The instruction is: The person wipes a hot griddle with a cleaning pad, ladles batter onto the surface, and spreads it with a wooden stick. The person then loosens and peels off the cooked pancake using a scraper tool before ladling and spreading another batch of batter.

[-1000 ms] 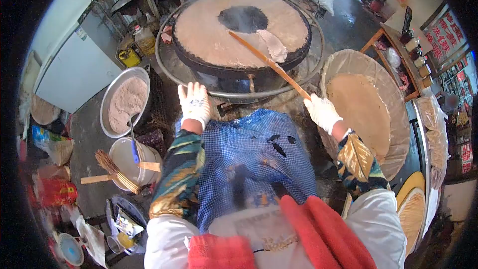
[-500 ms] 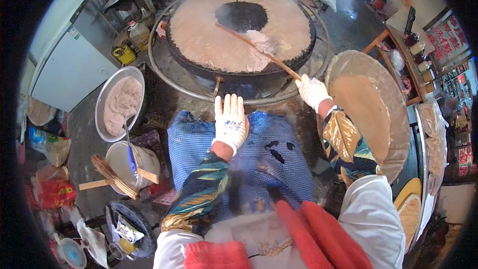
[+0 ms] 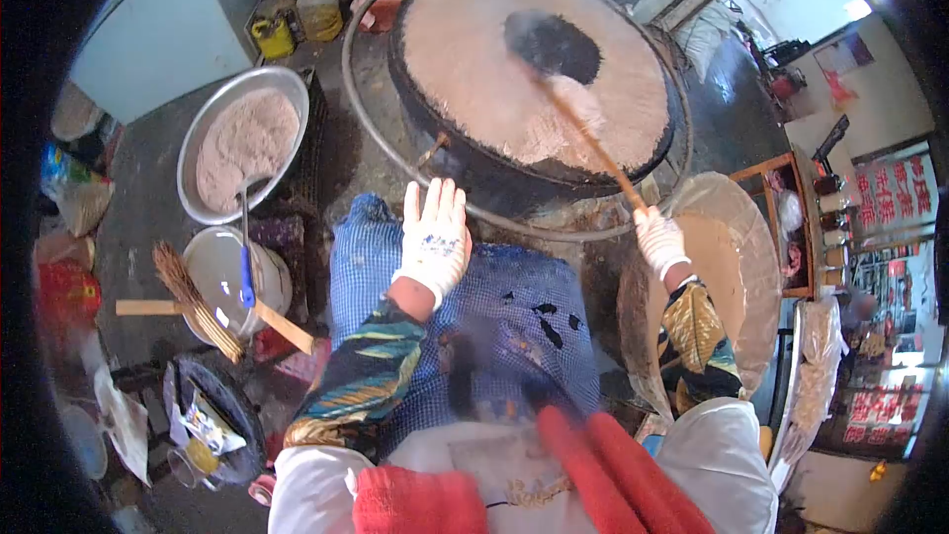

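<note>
My right hand [image 3: 659, 240], in a white glove, is wrapped round the near end of a long wooden stick [image 3: 600, 155]. The stick slants over a large round griddle [image 3: 435, 124] coated with a ring of pale pinkish batter [image 3: 455, 49]. Beside the stick lies a thicker heap of batter [image 3: 568, 124]; a dark bare patch [image 3: 554, 44] shows near the stick's blurred far end. My left hand [image 3: 435, 242], also gloved, is held flat with fingers straight above the blue checked cloth [image 3: 361, 257] over my lap. It holds nothing.
To the left are a metal basin [image 3: 190, 153] of pinkish batter with a ladle, and a white bucket [image 3: 282, 282] with a brush [image 3: 188, 292] across it. A plastic-lined tub [image 3: 638, 336] of tan liquid stands right. A metal ring [image 3: 361, 104] surrounds the griddle.
The view has shifted, so the griddle appears farther right. The stick's far end has moved across the batter to the dark patch's near edge. My left hand remains flat over the cloth.
</note>
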{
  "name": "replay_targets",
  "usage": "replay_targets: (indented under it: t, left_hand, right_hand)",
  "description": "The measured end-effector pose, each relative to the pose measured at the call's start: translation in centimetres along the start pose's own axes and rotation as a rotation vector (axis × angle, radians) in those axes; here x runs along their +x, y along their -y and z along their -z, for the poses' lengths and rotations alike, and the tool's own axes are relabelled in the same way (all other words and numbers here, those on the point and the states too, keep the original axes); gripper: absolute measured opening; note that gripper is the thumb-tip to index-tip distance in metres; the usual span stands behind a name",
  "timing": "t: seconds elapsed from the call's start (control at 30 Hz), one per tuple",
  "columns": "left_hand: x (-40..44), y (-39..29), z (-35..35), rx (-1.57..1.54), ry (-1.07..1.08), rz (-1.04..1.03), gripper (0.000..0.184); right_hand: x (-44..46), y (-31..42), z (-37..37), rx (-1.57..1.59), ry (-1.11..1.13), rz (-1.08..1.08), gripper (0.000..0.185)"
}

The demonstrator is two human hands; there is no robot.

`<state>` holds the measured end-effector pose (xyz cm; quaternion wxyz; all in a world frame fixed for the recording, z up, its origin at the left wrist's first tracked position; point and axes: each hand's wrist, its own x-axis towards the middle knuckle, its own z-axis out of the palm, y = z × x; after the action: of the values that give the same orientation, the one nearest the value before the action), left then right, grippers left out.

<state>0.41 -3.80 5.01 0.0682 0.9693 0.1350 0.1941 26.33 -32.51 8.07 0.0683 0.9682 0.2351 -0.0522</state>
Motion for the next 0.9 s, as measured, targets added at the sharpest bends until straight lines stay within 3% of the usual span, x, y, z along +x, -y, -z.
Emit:
replay_targets:
  t: [0.13, 0.27, 0.3, 0.37, 0.4, 0.5, 0.63, 0.67, 0.7, 0.77, 0.9]
  left_hand:
    - [0.4, 1.3, 0.5, 0.018, 0.022, 0.057, 0.054]
    - [0.7, 2.5, 0.5, 0.062, 0.023, 0.107, 0.055]
    - [0.9, 2.9, 0.4, 0.058, 0.036, 0.122, 0.055]
    - [1.0, 3.6, 0.4, 0.071, 0.004, 0.134, 0.055]
    - [1.1, 3.9, 0.6, 0.094, 0.023, 0.139, 0.053]
    - [1.5, 4.9, 0.4, 0.227, 0.137, 0.165, 0.046]
    - [2.5, 5.8, 0.8, 0.255, 0.184, 0.228, 0.043]
    - [2.5, 5.8, 0.8, 0.26, 0.211, 0.251, 0.043]
    - [2.1, 7.2, -1.6, 0.221, 0.055, 0.23, 0.056]
    - [2.7, 7.2, -0.4, 0.246, 0.106, 0.265, 0.056]
    - [3.7, 8.5, 0.1, 0.297, 0.174, 0.293, 0.055]
  right_hand:
    - [2.1, -0.1, 1.1, -0.019, -0.196, 0.101, 0.037]
    - [-1.6, 2.7, 1.8, 0.101, -0.194, 0.316, 0.034]
    - [-1.8, 2.8, 1.5, 0.039, -0.049, 0.315, 0.037]
    - [-1.0, 2.0, -0.6, 0.049, -0.095, 0.307, 0.042]
    - [-0.4, 1.5, -0.3, 0.022, -0.042, 0.157, 0.046]
    - [2.8, -1.3, 0.0, 0.044, -0.177, 0.053, 0.04]
    - [0.7, 0.6, 1.4, 0.04, -0.188, 0.189, 0.04]
    - [1.4, 0.0, -0.1, -0.062, -0.127, 0.154, 0.041]
    - [2.0, -1.2, -0.9, -0.067, -0.117, 0.151, 0.041]
    - [2.9, -1.3, -1.1, -0.025, -0.271, 0.038, 0.036]
    - [2.1, 0.8, -0.2, 0.044, -0.207, 0.081, 0.041]
